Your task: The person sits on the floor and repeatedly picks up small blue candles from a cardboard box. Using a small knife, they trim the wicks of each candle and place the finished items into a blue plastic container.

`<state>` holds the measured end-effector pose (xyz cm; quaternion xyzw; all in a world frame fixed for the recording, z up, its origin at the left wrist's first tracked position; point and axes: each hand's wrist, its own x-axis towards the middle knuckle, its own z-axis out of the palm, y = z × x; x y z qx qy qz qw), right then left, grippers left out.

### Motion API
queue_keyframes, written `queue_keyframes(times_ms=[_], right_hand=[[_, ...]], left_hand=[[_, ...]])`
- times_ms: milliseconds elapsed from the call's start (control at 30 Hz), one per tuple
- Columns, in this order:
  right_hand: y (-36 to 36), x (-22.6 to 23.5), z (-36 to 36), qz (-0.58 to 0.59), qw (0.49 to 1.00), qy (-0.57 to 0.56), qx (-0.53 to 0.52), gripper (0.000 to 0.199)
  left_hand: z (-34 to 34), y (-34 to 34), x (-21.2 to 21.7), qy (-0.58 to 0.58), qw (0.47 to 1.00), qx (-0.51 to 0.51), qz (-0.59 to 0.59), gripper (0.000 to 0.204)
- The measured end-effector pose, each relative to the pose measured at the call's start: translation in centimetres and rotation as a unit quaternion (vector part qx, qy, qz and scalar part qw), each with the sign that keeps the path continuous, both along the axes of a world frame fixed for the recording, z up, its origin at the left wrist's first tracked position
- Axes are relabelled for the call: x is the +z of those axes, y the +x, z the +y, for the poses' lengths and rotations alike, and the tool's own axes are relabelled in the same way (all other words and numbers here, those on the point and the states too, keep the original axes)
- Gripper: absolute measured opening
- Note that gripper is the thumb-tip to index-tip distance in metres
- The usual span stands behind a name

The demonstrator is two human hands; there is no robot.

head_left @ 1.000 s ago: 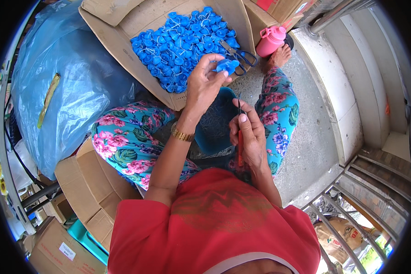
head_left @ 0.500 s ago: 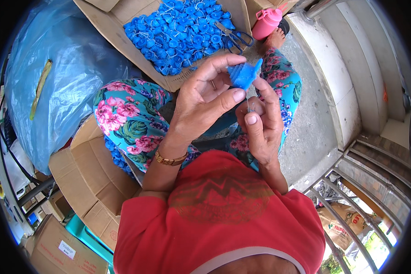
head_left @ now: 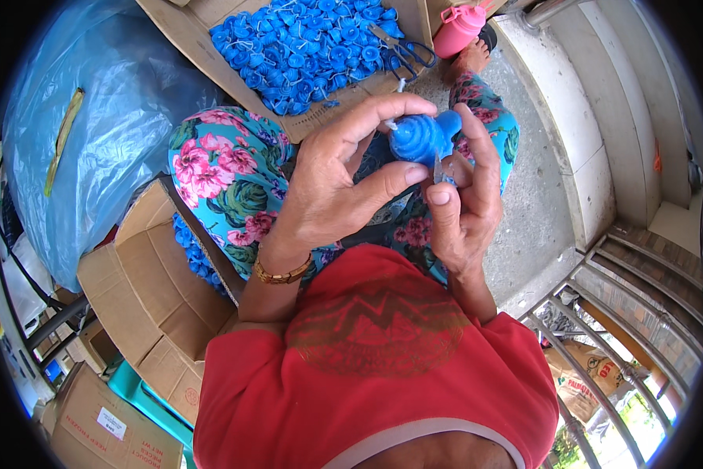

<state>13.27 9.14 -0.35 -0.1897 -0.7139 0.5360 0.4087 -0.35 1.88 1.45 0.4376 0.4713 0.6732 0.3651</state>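
Between the thumb and bent fingers of my left hand (head_left: 328,176) is a blue candle (head_left: 416,141), ridged in a spiral like a shell. Its short white wick pokes out at the left end, and a rounded lobe sticks out at the right. My right hand (head_left: 470,207) pinches a small thin blade (head_left: 443,170) between thumb and fingers, up against the candle's lower right edge. The right forefinger is raised beside the lobe. Bits of pale wax seem to cling to the blade.
A cardboard box (head_left: 187,51) ahead holds many blue candles (head_left: 304,55), with dark-handled scissors (head_left: 406,56) on its edge. Another open carton (head_left: 144,277) with blue pieces stands at my left, near a blue plastic bag (head_left: 125,117). A pink bottle (head_left: 459,31) and metal railing (head_left: 602,344) are on the right.
The candle has been turned in my left hand, so its wick end and spiral side now show. My right hand has shifted slightly right, and the blade now shows its flat side.
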Motion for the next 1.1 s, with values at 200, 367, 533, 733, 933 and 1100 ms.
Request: queue_keyframes(times_ms=[200,367,533,733,933,1100], right_hand=[[-0.1,-1.0,0.4,0.017,0.999,0.031,-0.016,0.059],[-0.4,-0.2,-0.2,0.030,0.997,-0.067,-0.016,0.055],[0.1,0.1,0.2,-0.004,0.995,-0.103,0.000,0.049],[0.1,0.2,1.1,-0.003,0.984,-0.170,0.047,0.042],[-0.4,0.0,0.3,0.030,0.998,-0.060,-0.010,0.041],[-0.7,-1.6,0.2,0.052,0.995,0.043,-0.070,0.049]], left_hand=[[-0.6,-0.6,0.3,-0.048,0.994,-0.024,0.100,0.046],[-0.2,-0.4,-0.4,-0.013,0.983,0.031,0.179,0.039],[0.0,-0.2,-0.4,-0.006,0.964,0.041,0.261,0.040],[0.0,-0.5,-1.0,-0.015,0.958,0.036,0.283,0.042],[0.5,0.3,-1.5,-0.002,0.999,-0.010,0.054,0.051],[0.4,0.2,-1.6,-0.047,0.991,-0.101,-0.080,0.053]])
